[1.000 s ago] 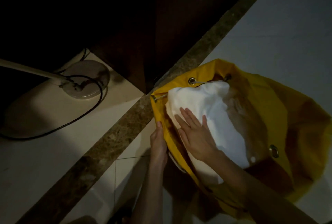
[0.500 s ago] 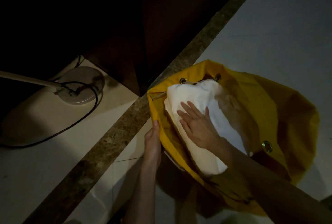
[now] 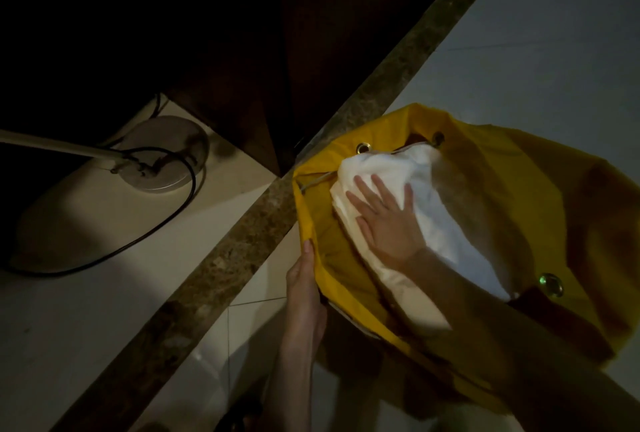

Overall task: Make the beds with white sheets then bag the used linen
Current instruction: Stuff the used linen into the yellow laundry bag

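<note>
right grip: right hand (image 3: 388,223) flat, fingers straight and spread, palm down on the white linen (image 3: 440,210). Pressing, not clasping; nothing pinched.
left grip: left hand (image 3: 304,289) holds the near-left rim of the yellow bag (image 3: 519,210); thumb lies along the outside of the rim, other fingers hidden behind the fabric, so how tightly they curl I cannot tell.
linen: white bundle sits inside the bag mouth, filling most of the opening; its upper end reaches the far rim, its lower end runs under the right forearm.
bag: yellow fabric, mouth open toward the camera, lying on the floor. Metal eyelets (image 3: 552,284) in the rim; a pale drawstring (image 3: 318,182) runs along the far-left edge.
surface: pale tiled floor (image 3: 561,33), grout lines visible near the left forearm. A brown mottled stone strip (image 3: 249,244) crosses diagonally from lower left to upper right; the bag's left rim lies just beside it.
room: dim light. Left of the strip, a round lamp base (image 3: 166,161) with a pale pole leaning off to the left and a black cable (image 3: 156,234) looping from it over the floor. Dark wooden furniture (image 3: 277,68) above, detail lost in shadow.
</note>
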Demonstrator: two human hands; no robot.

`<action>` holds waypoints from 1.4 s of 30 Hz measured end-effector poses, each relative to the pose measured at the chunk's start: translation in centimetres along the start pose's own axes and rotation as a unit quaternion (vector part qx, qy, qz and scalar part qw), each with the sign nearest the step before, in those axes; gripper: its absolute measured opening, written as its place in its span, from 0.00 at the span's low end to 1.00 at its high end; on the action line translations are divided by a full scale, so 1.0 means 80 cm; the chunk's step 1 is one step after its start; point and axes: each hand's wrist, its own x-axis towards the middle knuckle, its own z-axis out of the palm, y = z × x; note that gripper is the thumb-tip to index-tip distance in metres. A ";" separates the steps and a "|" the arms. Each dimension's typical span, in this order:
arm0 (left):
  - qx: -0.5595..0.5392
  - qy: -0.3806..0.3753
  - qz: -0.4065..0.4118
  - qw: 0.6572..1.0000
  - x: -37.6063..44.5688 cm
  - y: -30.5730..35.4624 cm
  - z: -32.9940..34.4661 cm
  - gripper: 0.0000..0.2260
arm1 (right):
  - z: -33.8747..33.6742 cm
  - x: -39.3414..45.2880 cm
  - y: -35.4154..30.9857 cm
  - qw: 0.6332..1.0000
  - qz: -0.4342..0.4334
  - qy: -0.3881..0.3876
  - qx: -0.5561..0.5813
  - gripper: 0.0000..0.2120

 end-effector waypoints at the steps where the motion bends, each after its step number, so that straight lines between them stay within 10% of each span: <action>1: 0.003 -0.001 0.000 1.000 0.001 0.000 -0.001 0.11 | 0.002 0.003 0.015 1.000 -0.004 -0.002 -0.004 0.25; 20: 0.050 0.036 -0.018 0.998 -0.008 -0.009 0.014 0.13 | 0.007 -0.060 0.005 0.992 0.049 -0.108 -0.046 0.26; 24: 0.202 -0.047 -0.031 0.978 -0.008 0.000 0.012 0.18 | -0.008 -0.052 0.043 0.988 0.008 -0.148 -0.044 0.25; 34: 0.648 0.078 -0.005 0.757 0.019 0.091 0.051 0.30 | -0.100 -0.108 0.075 0.978 -0.020 -0.205 0.009 0.23; 42: 0.791 -0.221 0.093 0.563 0.012 0.098 0.176 0.24 | -0.158 -0.168 0.115 0.972 0.043 -0.229 -0.043 0.24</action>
